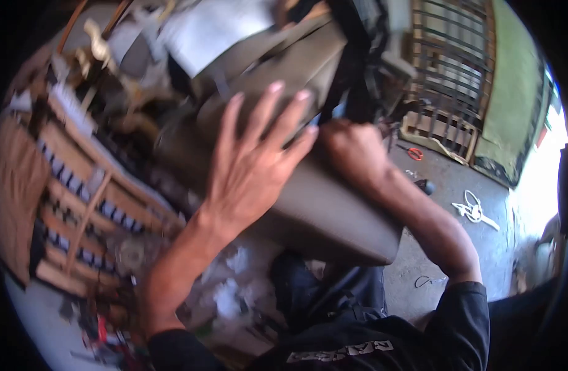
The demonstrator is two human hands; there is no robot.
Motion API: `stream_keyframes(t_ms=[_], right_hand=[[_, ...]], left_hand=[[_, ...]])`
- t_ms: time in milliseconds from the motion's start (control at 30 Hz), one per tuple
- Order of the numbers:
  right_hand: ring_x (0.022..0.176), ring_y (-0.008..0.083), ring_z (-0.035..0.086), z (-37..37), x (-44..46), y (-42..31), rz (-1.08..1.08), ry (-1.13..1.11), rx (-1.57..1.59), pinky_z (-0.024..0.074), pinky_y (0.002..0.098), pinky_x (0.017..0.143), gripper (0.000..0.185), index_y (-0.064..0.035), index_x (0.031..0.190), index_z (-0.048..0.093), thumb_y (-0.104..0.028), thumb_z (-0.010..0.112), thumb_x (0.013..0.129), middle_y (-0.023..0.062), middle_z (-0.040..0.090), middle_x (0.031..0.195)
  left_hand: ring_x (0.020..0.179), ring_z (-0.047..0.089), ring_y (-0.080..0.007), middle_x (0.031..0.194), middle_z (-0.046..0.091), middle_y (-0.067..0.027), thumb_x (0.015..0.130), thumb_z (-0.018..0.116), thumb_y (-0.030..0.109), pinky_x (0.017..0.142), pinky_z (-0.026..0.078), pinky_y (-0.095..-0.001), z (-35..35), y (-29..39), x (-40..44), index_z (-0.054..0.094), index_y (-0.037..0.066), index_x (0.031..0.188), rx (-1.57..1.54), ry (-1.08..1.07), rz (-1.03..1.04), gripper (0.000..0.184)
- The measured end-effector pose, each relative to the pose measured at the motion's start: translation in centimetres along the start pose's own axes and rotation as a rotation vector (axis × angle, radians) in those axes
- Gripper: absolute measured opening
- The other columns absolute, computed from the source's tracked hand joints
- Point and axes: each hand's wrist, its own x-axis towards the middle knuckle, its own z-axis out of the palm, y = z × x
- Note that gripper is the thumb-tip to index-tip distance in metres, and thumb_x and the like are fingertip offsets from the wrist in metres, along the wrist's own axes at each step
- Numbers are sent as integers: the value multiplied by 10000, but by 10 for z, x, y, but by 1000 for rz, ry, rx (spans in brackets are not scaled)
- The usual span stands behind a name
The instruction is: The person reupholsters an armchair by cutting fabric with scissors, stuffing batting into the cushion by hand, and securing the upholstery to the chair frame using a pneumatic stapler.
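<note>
A grey-brown upholstered piece (pixel 333 210), like a padded seat, stands in front of my body with its smooth cover facing me. My left hand (pixel 250 151) is spread flat over it, fingers apart and pointing away from me. It looks to be resting on the cover, though blur hides the exact contact. Beside it, my right hand (pixel 356 151) is closed in a fist near the seat's far right side. Whatever those fingers may grip is hidden. Dark material (pixel 358 68) lies just beyond the fist, and loose folds of the cover (pixel 278 62) rise behind my left hand.
At left stands a wooden frame (pixel 101 191) with dark and light webbing. A webbed frame (pixel 451 68) and a green panel (pixel 513 93) stand at back right. Orange-handled scissors (pixel 414 153) and a white cord (pixel 473 209) lie on the floor. White scraps (pixel 228 297) lie below.
</note>
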Motion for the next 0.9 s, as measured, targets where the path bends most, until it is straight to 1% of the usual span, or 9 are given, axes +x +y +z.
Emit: stream_keyframes(t_ms=[133,267,367,433,467,533,567,733,900], right_hand=[[847,335,697,-29,-13,-13,85,-63,229,546,418,730,115,-26,936,676,-114,609,904,174,681,928],[885,125,660,-27,-120,43,641,9,275,522,301,765,292,-22,1107,719,-278,629,1000,84,723,997],[872,122,667,-37,-175,22,1075,343,101,513,277,792,347,-45,1147,744,-329,663,965,46,736,1015],[1028,216,653,-12,-268,54,1107,458,665,527,347,890,353,-2,1252,668,-237,618,992,137,694,1154],[1105,264,645,1,-315,70,1140,523,923,534,382,939,366,19,1304,630,-191,595,1006,182,673,1224],[1095,304,637,68,-490,137,609,-121,127,506,442,954,378,33,1296,616,-193,590,993,196,669,1221],[1028,325,656,83,-503,114,861,-363,141,514,451,901,310,11,1212,658,-193,593,987,218,691,1157],[864,330,720,85,-372,-81,528,-1239,232,564,439,748,254,-91,956,740,-271,562,937,154,732,960],[957,325,698,122,-331,-149,152,-810,777,578,429,786,267,-128,1151,684,-264,618,931,126,710,1053]], left_hand=[[1363,489,-303,1438,571,-80,870,650,122,1155,352,-502,-16,-3,-56,738,182,1172,-141,234,46,320],[1067,663,-288,1155,699,-122,885,635,13,925,531,-390,-12,16,-221,709,1,1129,-176,550,-781,255],[874,677,-316,961,683,-203,893,612,15,784,531,-418,51,133,-411,655,-61,1116,36,377,-1831,240],[885,647,-468,940,647,-299,858,641,259,808,496,-567,73,264,-506,645,-67,1037,75,-510,-2005,371],[902,653,-469,929,661,-290,866,633,331,815,504,-565,80,314,-513,654,-57,1041,34,-522,-2025,427],[919,685,-424,958,695,-250,872,651,410,818,528,-530,101,394,-544,660,-36,1076,-77,-980,-2049,490],[939,698,-395,1009,707,-238,868,661,453,825,538,-512,104,415,-546,659,-30,1109,-264,-1134,-2065,540],[955,696,-380,1032,710,-219,862,679,468,840,541,-495,136,406,-574,658,-14,1150,-543,-1264,-1855,562],[972,694,-366,1055,713,-200,857,698,483,856,543,-478,129,371,-611,656,2,1190,-643,-1159,-1644,587]])
